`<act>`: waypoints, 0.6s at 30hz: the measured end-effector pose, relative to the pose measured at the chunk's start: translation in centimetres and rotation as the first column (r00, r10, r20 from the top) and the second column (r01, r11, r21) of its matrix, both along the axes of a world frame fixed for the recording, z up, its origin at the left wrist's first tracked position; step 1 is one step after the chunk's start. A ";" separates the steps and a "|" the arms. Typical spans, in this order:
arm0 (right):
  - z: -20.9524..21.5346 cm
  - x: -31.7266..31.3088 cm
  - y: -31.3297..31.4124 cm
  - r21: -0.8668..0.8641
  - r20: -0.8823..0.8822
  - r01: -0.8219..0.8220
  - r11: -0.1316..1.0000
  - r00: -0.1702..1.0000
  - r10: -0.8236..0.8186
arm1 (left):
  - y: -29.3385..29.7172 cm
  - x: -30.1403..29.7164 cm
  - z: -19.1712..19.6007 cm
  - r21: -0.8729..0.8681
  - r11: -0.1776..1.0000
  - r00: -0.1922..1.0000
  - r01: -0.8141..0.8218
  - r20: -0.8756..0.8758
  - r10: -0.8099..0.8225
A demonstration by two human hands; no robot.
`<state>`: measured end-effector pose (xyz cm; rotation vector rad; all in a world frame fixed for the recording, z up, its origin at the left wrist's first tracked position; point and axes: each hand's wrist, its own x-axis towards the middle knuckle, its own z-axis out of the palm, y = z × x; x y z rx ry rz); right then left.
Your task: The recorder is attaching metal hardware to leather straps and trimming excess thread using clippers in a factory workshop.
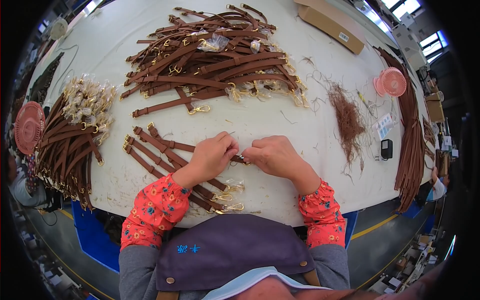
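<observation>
Over the near middle of the table, my left hand [211, 154] and my right hand [274, 156] almost meet, both closed with fingertips pinched. A brown leather strap [235, 159] runs beneath my left hand to the fingers of my right hand, which grip its end; a small shiny metal piece shows there. What my left fingertips pinch is hidden, though a thin dark strand shows above them. Beside and under my left wrist lie several similar straps [149, 159] with gold buckles at the far ends. Gold snap hooks [233, 206], some in clear plastic, are at their near ends.
A large heap of brown straps [210, 65] covers the far middle; another bundle [70, 145] sits left. On the right are loose brown threads [346, 117], a pink fan [393, 82], a black adapter [386, 149] and long leather strips [411, 135]. A cardboard box [332, 25] stands far right.
</observation>
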<state>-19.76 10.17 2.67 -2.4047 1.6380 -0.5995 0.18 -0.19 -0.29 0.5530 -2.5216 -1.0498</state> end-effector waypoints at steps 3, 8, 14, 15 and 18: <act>0.2 -0.2 0.2 0.051 -0.013 0.042 0.998 0.999 -0.041 | -0.6 -0.1 0.1 0.252 0.951 0.969 -0.177 -0.122 0.213; 1.6 -1.1 1.2 0.198 0.205 0.197 0.960 0.950 -0.237 | -1.3 1.0 2.5 -0.269 0.959 0.995 -0.086 -0.071 0.070; 1.4 -1.1 2.3 0.330 0.062 0.201 0.922 0.970 -0.234 | -0.7 1.2 1.6 -0.294 0.951 0.995 0.098 0.032 -0.093; 1.7 -1.0 2.4 0.328 0.063 0.203 0.922 0.970 -0.236 | -0.7 1.1 1.5 -0.296 0.950 0.995 0.100 0.033 -0.095; 1.8 -0.8 2.6 0.248 0.078 0.236 0.939 0.962 -0.262 | -0.8 0.9 1.3 -0.425 0.904 0.995 0.050 -0.052 -0.080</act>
